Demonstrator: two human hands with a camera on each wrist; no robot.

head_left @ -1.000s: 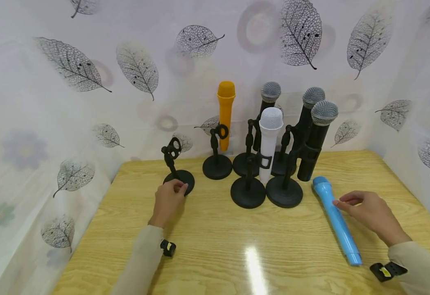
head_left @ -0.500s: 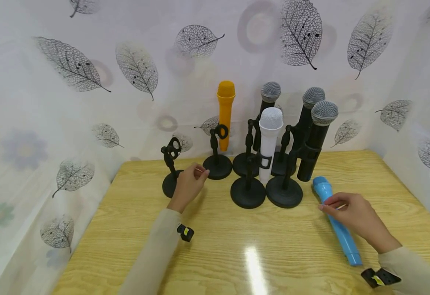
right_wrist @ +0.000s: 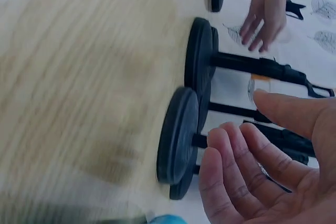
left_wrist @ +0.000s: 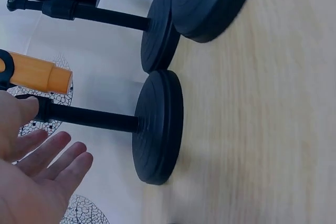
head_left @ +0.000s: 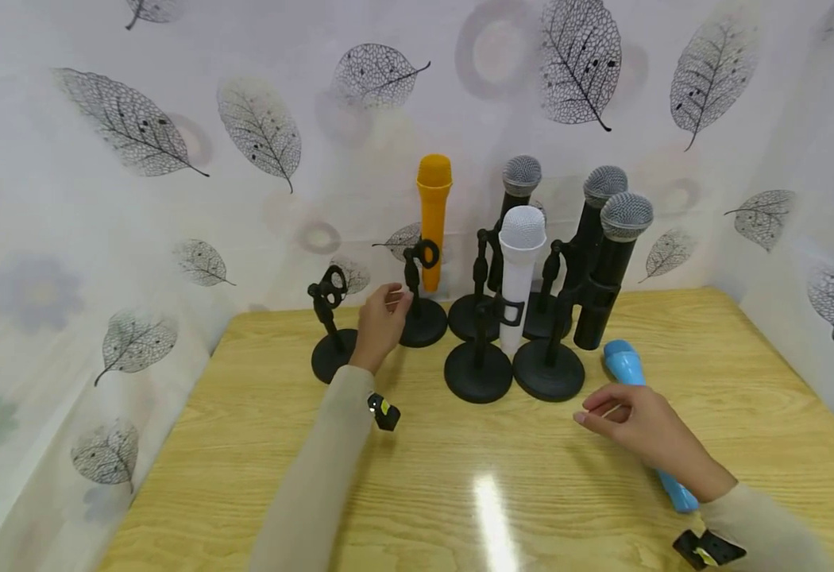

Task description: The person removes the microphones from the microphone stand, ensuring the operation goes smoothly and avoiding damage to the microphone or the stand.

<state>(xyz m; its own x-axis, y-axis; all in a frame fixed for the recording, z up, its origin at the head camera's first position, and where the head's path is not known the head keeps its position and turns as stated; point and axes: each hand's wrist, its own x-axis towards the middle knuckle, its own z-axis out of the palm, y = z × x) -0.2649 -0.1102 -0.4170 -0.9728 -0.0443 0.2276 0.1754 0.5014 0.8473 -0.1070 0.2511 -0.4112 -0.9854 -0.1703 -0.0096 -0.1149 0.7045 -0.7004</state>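
Note:
My left hand (head_left: 381, 322) is beside the black desk stand (head_left: 426, 326) that has the orange microphone (head_left: 434, 202) upright in its ring clip. In the left wrist view its thumb overlaps the top of the stand's stem (left_wrist: 94, 118), and the other fingers are spread loosely. An unoccupied black stand (head_left: 333, 353) is just left of this hand. My right hand (head_left: 649, 429) hovers over the table with loosely bent fingers and nothing between them. It partly hides the blue microphone (head_left: 624, 365) lying on the wood. In the right wrist view, its fingers (right_wrist: 231, 182) overlap the nearer stands.
A white microphone (head_left: 523, 246) and several black ones with silver heads, such as the front one (head_left: 614, 254), stand in holders right of centre, bases close together. Leaf-printed cloth (head_left: 260, 206) rises behind the wooden table (head_left: 417, 492).
My left hand has moved from the unoccupied stand rightward and back to the stand with the orange microphone. My right hand has shifted left, across the blue microphone.

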